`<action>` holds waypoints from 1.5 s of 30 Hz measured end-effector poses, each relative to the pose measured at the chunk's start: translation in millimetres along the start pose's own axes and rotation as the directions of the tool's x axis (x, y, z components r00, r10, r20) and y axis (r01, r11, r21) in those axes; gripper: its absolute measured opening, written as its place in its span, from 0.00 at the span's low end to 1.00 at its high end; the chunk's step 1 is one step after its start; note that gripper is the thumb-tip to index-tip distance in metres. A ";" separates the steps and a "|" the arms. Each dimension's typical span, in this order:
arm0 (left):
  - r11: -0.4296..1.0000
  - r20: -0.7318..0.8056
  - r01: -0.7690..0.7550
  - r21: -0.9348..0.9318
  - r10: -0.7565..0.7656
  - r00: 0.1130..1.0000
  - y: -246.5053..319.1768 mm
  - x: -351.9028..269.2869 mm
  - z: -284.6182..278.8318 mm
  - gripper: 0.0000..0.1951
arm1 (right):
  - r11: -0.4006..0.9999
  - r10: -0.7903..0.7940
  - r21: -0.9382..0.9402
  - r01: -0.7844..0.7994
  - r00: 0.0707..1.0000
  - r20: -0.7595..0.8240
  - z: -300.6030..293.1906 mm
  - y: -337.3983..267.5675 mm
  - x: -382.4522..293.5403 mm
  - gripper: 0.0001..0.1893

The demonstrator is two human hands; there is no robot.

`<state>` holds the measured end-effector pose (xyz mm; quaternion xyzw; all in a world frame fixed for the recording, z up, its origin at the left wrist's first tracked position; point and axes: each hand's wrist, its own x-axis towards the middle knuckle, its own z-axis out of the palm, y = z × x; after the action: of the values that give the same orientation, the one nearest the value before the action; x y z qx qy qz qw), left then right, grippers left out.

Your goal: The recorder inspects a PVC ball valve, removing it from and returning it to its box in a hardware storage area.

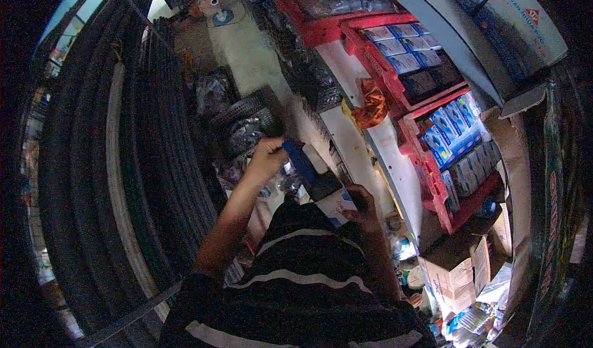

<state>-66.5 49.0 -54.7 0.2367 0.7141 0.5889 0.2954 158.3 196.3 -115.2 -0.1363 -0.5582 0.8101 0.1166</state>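
My left hand has its fingers closed at the upper end of a dark blue flat piece. Whether this is a box flap or a separate item, I cannot tell. Directly before my body stands a small carton with red print on its pale side and a dark inside. On the right, my right hand curls beside the carton's edge. Shadow hides whether its fingers grip anything. Clear plastic bags with small contents lie below my left hand.
Long dark pipes stand along the left. Red plastic bins with small boxes line the right-hand shelf, near an orange bag. An open cardboard box sits lower right. Dark plastic baskets and a fan are farther ahead.
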 end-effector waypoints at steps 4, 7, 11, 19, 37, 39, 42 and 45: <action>0.932 -0.067 -0.155 0.328 0.187 0.980 12.7 -13.8 5.1 0.08 | 1.000 -0.023 -0.014 0.023 1.000 0.019 -8.4 17.8 -2.6 0.36; 0.939 0.035 -0.207 0.274 0.206 0.978 12.4 -19.2 3.6 0.12 | 0.981 0.112 -0.139 -0.134 0.982 -0.154 -17.5 37.5 -16.6 0.33; 0.966 0.046 -0.248 0.077 0.245 0.968 27.6 -25.9 -0.7 0.16 | 0.985 0.147 -0.063 -0.162 0.969 -0.198 -23.5 39.9 -19.8 0.41; 0.793 0.204 -0.469 0.388 0.423 0.883 63.7 -36.8 1.6 0.13 | 0.981 0.130 -0.140 -0.138 0.989 -0.065 -1.7 3.5 -10.4 0.42; 0.744 0.412 -0.581 0.330 0.441 0.798 55.0 -47.9 17.7 0.13 | 0.999 0.038 -0.025 -0.035 0.989 0.141 0.5 -9.8 -10.8 0.30; 0.765 0.463 -0.614 0.195 0.480 0.745 67.4 -51.5 18.3 0.12 | 0.998 0.047 -0.037 -0.042 0.990 0.133 0.8 -12.4 -5.9 0.30; 0.840 0.482 -0.498 0.217 0.351 0.803 73.8 -59.4 18.9 0.12 | 0.997 0.061 -0.050 -0.055 0.990 0.128 11.2 -15.4 20.2 0.30; 0.822 0.439 -0.551 0.144 0.446 0.780 76.7 -63.9 22.5 0.13 | 0.996 0.076 -0.063 -0.068 0.989 0.125 10.2 -13.5 12.7 0.30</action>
<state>-5.9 35.8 26.8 0.5668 0.6242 0.4871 0.2279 143.4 196.5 -100.2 -0.1078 -0.5826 0.8042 0.0475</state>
